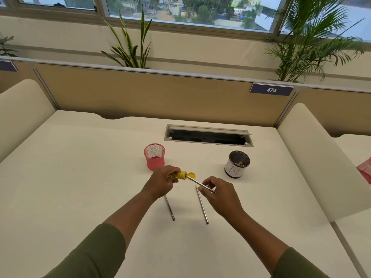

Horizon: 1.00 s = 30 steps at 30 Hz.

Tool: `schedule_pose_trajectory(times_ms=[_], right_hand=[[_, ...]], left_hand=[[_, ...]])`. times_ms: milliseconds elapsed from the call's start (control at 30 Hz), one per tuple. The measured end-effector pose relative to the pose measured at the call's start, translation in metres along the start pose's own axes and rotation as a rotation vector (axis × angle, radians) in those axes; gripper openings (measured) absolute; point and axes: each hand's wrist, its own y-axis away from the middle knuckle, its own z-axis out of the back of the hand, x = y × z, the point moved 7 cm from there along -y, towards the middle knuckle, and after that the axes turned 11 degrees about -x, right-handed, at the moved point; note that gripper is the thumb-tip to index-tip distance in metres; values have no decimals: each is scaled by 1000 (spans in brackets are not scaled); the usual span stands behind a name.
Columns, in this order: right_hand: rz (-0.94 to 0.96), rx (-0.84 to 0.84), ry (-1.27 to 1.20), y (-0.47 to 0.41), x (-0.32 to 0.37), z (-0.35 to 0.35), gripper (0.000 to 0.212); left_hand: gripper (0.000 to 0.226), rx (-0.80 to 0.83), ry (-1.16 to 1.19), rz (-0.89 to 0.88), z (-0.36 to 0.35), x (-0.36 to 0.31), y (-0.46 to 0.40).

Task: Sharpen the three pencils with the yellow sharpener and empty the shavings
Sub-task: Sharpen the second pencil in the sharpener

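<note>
Head view: left hand (161, 182) gripped the yellow sharpener (183, 175), right hand (217, 192) pinched a pencil (197, 183) seated in it, two more pencils (201, 204) lay on the desk (80, 177) below the fingers, so sharpening looked underway, emptying left.

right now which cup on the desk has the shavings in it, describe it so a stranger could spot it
Start at the cable slot at the back of the white desk. In front of its right end stands the black cup, right of both hands. Unlike the empty pink cup on the left, it has a white band with a letter N and yellow bits inside.
</note>
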Motion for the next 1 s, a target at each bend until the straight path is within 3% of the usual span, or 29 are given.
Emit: schedule_pose_trajectory(times_ms=[133, 300, 400, 567, 733, 1000], right_hand=[[205, -38, 160, -2, 16, 7, 11], [329, 51, 84, -5, 27, 8, 19], [383, 41, 114, -8, 29, 13, 11], [349, 14, 212, -13, 28, 13, 23], [343, 5, 138, -17, 30, 17, 5], [407, -39, 110, -18, 32, 22, 7]], left_hand=[[41, 97, -81, -49, -4, -3, 2], [39, 135, -106, -37, -6, -8, 2], [38, 140, -101, -31, -5, -10, 1], [40, 177, -140, -33, -8, -14, 1], [38, 183, -156, -23, -7, -15, 0], [37, 180, -153, -18, -7, -18, 0]])
